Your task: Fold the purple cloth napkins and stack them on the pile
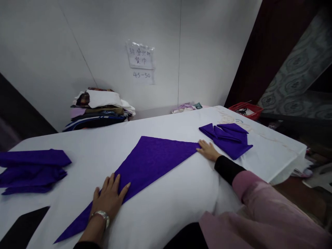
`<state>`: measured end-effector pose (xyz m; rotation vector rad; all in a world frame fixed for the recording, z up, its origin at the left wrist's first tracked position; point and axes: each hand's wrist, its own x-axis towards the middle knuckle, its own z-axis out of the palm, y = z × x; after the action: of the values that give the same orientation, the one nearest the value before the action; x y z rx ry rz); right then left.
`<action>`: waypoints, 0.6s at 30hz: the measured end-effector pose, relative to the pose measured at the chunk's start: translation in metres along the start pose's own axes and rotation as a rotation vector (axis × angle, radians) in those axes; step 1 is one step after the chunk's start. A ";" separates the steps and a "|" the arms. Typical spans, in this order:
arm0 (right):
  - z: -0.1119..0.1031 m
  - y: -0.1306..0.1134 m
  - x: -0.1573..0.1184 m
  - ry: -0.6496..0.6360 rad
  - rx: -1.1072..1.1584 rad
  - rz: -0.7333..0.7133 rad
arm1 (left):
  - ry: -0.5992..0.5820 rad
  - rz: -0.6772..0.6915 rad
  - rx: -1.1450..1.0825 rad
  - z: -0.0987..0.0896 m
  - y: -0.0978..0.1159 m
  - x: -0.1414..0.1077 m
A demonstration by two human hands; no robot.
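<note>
A purple cloth napkin (158, 157) lies in a flat triangle on the white tablecloth, its long folded edge toward me. My left hand (110, 193) rests flat on its left part, fingers spread, a silver bracelet at the wrist. At the right corner, my right hand (209, 150) lies with its fingers stretched over the tip of the cloth. Just beyond that hand sits a folded purple napkin (230, 140) with pointed pleats. Off to the left is a loose stack of purple cloths (33, 169).
Folded clothes (101, 107) are piled against the wall at the back left. A red basket (246, 110) stands at the far right corner. Some light purple cloth (184, 108) lies by the wall, and a black flat thing (24, 228) is at the near left.
</note>
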<state>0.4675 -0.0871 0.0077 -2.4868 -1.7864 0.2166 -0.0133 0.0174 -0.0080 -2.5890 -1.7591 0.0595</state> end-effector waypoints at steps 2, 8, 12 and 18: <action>-0.011 0.027 0.002 0.019 -0.011 0.094 | -0.005 -0.006 -0.001 0.000 0.000 0.000; -0.017 -0.009 -0.001 0.099 -0.023 0.028 | -0.006 0.028 0.024 0.004 0.000 0.000; 0.008 -0.096 -0.021 0.060 0.085 -0.470 | 0.014 -0.039 -0.020 0.000 0.003 0.000; 0.022 -0.106 -0.018 -0.066 0.086 -0.585 | -0.027 -0.085 -0.025 -0.009 0.011 -0.004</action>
<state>0.3596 -0.0706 0.0022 -1.8138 -2.3692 0.3246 -0.0043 0.0094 0.0004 -2.5383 -1.8889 0.0722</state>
